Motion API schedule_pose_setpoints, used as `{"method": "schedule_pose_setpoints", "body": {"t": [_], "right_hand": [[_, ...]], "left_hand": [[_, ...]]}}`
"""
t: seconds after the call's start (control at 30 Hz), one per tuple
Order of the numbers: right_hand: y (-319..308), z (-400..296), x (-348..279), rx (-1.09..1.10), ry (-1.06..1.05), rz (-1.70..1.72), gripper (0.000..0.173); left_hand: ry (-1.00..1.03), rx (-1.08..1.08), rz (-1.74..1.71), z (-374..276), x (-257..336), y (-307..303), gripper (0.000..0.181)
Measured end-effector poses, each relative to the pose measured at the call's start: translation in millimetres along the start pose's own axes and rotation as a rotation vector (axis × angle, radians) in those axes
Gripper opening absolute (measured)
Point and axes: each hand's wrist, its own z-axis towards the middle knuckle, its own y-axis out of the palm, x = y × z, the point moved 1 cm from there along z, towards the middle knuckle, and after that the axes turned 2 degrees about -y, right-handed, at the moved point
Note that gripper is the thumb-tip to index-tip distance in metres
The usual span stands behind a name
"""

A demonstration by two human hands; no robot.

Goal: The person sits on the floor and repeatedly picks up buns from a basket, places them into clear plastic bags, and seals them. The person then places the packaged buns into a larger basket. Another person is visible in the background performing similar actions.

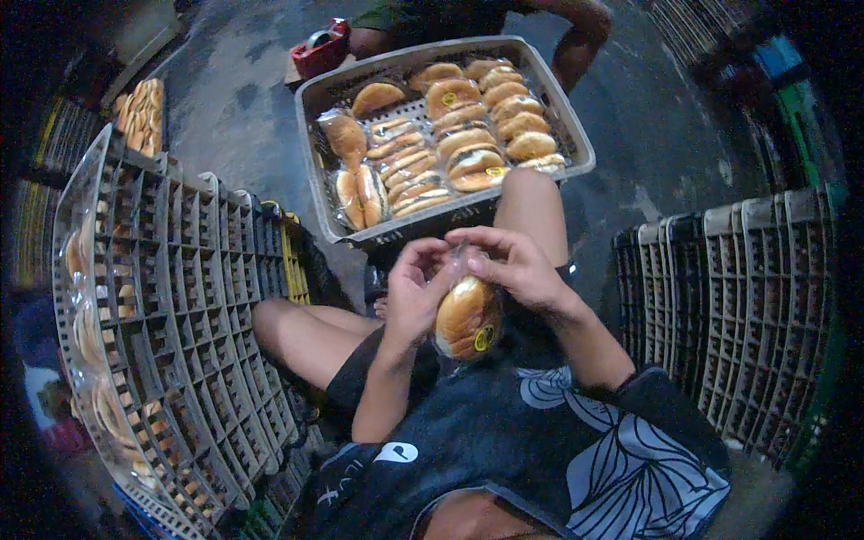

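Note:
Both my hands pinch the gathered top of a clear plastic bag (464, 254) that holds a bread bun (466, 317) with a round yellow sticker. My left hand (422, 283) grips the bag's neck from the left, its fingers curled. From the right, my right hand (516, 266) presses thumb and fingers on the same neck. The bun hangs below my fingers, above my lap. Just beyond my hands stands a plastic crate (587, 145) with rows of bagged buns (472, 145), some bearing yellow stickers.
A red tape dispenser (322, 48) stands at the crate's far left corner. Another person's arm (580, 40) and leg are behind the crate. Tall stacks of plastic crates rise at left (196, 304) and right (756, 317). More bread (142, 116) lies at the far left.

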Motion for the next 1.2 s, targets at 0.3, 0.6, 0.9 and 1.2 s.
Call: {"method": "schedule_pose_setpoints", "body": {"t": [0.3, 0.6, 0.9, 1.2], "right_hand": [[-3, -1, 4, 0.101, -0.25, -0.416, 0.012], [-4, -10, 10, -0.1, -0.398, -1.032, 0.019], [-1, -65, 45, -0.032, -0.148, -1.096, 0.024], [-45, -54, 33, 0.598, -0.19, -0.513, 0.056]], "left_hand": [[0.071, 0.084, 0.019, -12, 6, 11, 0.017], [0.029, 0.128, 0.675, -25, 19, 10, 0.022], [-0.559, -0.33, 0.426, -17, -66, -28, 0.022], [0.394, -0.084, 0.284, 15, -53, 65, 0.031]]}}
